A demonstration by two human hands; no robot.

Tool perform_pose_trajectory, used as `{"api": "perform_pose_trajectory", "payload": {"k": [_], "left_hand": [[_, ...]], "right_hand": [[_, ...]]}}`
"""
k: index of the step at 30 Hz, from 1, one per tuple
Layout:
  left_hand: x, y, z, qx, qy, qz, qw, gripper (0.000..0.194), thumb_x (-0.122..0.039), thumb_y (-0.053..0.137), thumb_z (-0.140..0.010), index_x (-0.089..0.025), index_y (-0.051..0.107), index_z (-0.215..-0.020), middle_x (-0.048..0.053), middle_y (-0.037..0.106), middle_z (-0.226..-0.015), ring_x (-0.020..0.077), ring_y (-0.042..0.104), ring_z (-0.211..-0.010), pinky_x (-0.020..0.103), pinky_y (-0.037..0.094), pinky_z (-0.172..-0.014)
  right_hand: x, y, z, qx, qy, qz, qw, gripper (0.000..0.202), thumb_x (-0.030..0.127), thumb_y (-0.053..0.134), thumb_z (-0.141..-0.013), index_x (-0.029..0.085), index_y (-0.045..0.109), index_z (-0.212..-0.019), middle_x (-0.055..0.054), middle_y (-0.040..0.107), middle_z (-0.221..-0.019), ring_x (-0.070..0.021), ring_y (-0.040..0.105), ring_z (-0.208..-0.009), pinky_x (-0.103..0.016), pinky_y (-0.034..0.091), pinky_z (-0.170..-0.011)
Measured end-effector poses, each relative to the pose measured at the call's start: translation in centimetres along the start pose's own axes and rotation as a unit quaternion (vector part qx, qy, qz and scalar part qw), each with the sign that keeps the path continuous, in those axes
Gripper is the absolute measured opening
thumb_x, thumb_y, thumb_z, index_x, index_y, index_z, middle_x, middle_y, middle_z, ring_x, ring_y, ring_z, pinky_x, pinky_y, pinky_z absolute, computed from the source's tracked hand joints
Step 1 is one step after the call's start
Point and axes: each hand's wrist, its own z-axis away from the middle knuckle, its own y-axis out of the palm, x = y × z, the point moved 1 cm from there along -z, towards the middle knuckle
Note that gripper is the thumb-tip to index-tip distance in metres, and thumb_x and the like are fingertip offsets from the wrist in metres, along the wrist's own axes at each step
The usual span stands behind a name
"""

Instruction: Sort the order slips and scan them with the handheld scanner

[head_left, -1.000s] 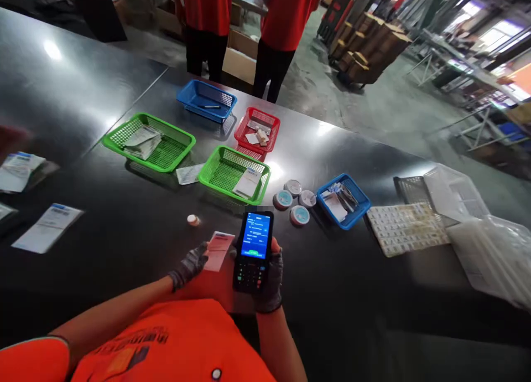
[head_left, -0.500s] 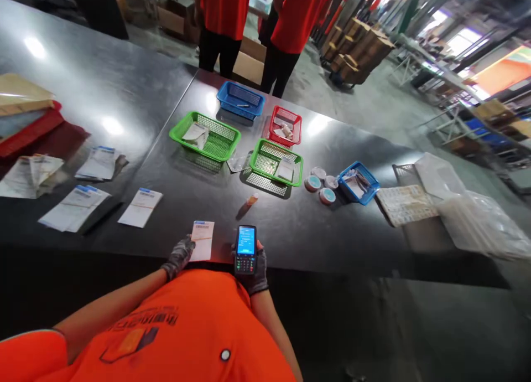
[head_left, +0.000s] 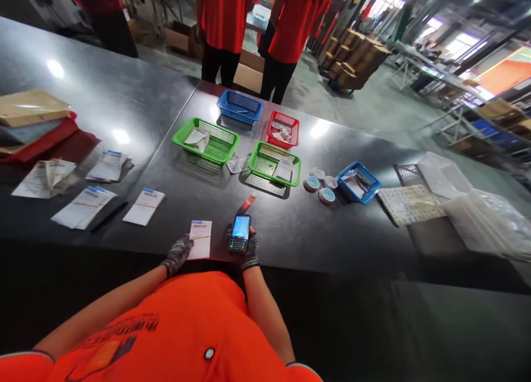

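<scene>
In the head view my right hand [head_left: 251,252], in a grey glove, is wrapped round a handheld barcode terminal [head_left: 239,233]. Its blue screen is lit, and a keypad sits below. My left hand [head_left: 179,253], also gloved, grips the left edge of a bundle of white slips [head_left: 200,241] at the table's near edge. The bundle carries a barcode at its top and a thin band across it. Just beyond the terminal lies a small orange-red item [head_left: 249,201], too blurred to name. Another banded bundle [head_left: 144,206] rests left of my left hand.
On the metal table [head_left: 315,232] stand a green basket [head_left: 182,141], another green basket [head_left: 265,174], a red basket [head_left: 296,133] and blue baskets [head_left: 240,116]. Several round tubs [head_left: 327,196] sit right of centre. A black pen [head_left: 108,217] lies among slips at left. Two people in red stand opposite.
The terminal and my right hand have moved slightly left and up, so the terminal now reaches close to the small orange-red item. My left hand still holds the slips, nearly unmoved.
</scene>
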Motion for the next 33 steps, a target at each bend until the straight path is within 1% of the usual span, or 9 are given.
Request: {"api": "perform_pose_trajectory", "payload": {"k": [3, 6, 12, 16, 19, 22, 27, 30, 33], "left_hand": [[0.3, 0.0, -0.1, -0.001, -0.005, 0.0, 1.0, 0.014, -0.021, 0.055, -0.078, -0.019, 0.068, -0.085, 0.012, 0.08, -0.096, 0.0271, 0.075, -0.094, 0.036, 0.06, -0.092], [0.6, 0.1, -0.3, -0.012, -0.011, -0.002, 1.0, 0.015, -0.022, 0.056, -0.078, -0.019, 0.067, -0.086, 0.011, 0.079, -0.096, 0.0276, 0.074, -0.095, 0.038, 0.06, -0.095], [1.4, 0.4, -0.6, -0.011, -0.011, 0.0, 1.0, 0.015, -0.022, 0.055, -0.078, -0.019, 0.067, -0.086, 0.01, 0.079, -0.094, 0.0259, 0.074, -0.091, 0.035, 0.06, -0.091], [1.9, 0.5, -0.6, -0.01, -0.009, 0.003, 1.0, 0.019, -0.025, 0.055, -0.079, -0.018, 0.068, -0.091, 0.01, 0.079, -0.098, 0.0256, 0.074, -0.094, 0.033, 0.06, -0.089], [1.8, 0.4, -0.6, -0.015, -0.008, 0.002, 1.0, 0.019, -0.025, 0.056, -0.079, -0.018, 0.068, -0.092, 0.012, 0.079, -0.101, 0.0274, 0.074, -0.099, 0.036, 0.06, -0.094], [1.5, 0.4, -0.5, -0.017, -0.007, 0.001, 1.0, 0.017, -0.023, 0.056, -0.078, -0.017, 0.067, -0.09, 0.014, 0.079, -0.103, 0.0281, 0.075, -0.1, 0.038, 0.059, -0.097], [1.3, 0.3, -0.6, -0.011, -0.004, -0.002, 1.0, 0.013, -0.021, 0.057, -0.078, -0.017, 0.066, -0.086, 0.013, 0.079, -0.1, 0.0279, 0.075, -0.101, 0.037, 0.059, -0.097], [1.5, 0.2, -0.7, 0.002, 0.002, -0.002, 1.0, 0.015, -0.021, 0.056, -0.08, -0.018, 0.067, -0.09, 0.013, 0.079, -0.104, 0.0268, 0.074, -0.105, 0.036, 0.058, -0.101], [1.5, 0.3, -0.8, 0.018, 0.005, -0.002, 1.0, 0.019, -0.021, 0.054, -0.081, -0.017, 0.068, -0.093, 0.012, 0.08, -0.103, 0.0264, 0.075, -0.102, 0.037, 0.059, -0.099]], "right_hand": [[-0.1, 0.1, 0.1, -0.004, 0.004, -0.004, 1.0, 0.042, 0.051, 0.051, -0.093, 0.014, 0.071, -0.091, -0.007, 0.077, -0.069, -0.0207, 0.072, -0.061, -0.034, 0.062, -0.063], [-0.2, 0.0, 0.7, -0.004, 0.011, -0.001, 1.0, 0.045, 0.055, 0.052, -0.093, 0.014, 0.072, -0.091, -0.008, 0.077, -0.07, -0.0219, 0.072, -0.061, -0.036, 0.062, -0.064], [-0.6, 0.2, 1.9, -0.004, 0.005, 0.001, 1.0, 0.047, 0.058, 0.054, -0.091, 0.015, 0.072, -0.09, -0.007, 0.078, -0.071, -0.0231, 0.073, -0.063, -0.042, 0.065, -0.072], [-1.0, 0.6, 2.6, -0.013, 0.012, -0.006, 1.0, 0.048, 0.06, 0.052, -0.092, 0.017, 0.071, -0.086, -0.006, 0.077, -0.069, -0.0215, 0.072, -0.06, -0.037, 0.063, -0.065], [-1.4, 0.7, 3.0, -0.019, 0.021, -0.015, 0.999, 0.05, 0.06, 0.047, -0.094, 0.016, 0.07, -0.087, -0.007, 0.076, -0.068, -0.0208, 0.072, -0.06, -0.033, 0.06, -0.059], [-1.7, 0.8, 3.3, -0.02, 0.009, -0.015, 1.0, 0.05, 0.06, 0.046, -0.094, 0.016, 0.07, -0.088, -0.007, 0.076, -0.069, -0.0207, 0.071, -0.06, -0.032, 0.059, -0.057], [-2.1, 0.9, 3.5, -0.014, 0.0, -0.016, 1.0, 0.05, 0.063, 0.051, -0.091, 0.017, 0.07, -0.088, -0.006, 0.076, -0.07, -0.0212, 0.071, -0.063, -0.035, 0.061, -0.063], [-2.4, 0.9, 3.6, -0.014, 0.0, -0.022, 1.0, 0.048, 0.062, 0.052, -0.091, 0.017, 0.07, -0.088, -0.007, 0.076, -0.07, -0.0214, 0.071, -0.065, -0.037, 0.063, -0.068], [-2.9, 1.0, 3.6, -0.021, -0.01, -0.017, 1.0, 0.047, 0.062, 0.055, -0.089, 0.017, 0.069, -0.087, -0.007, 0.076, -0.071, -0.0226, 0.071, -0.064, -0.039, 0.063, -0.068]]}}
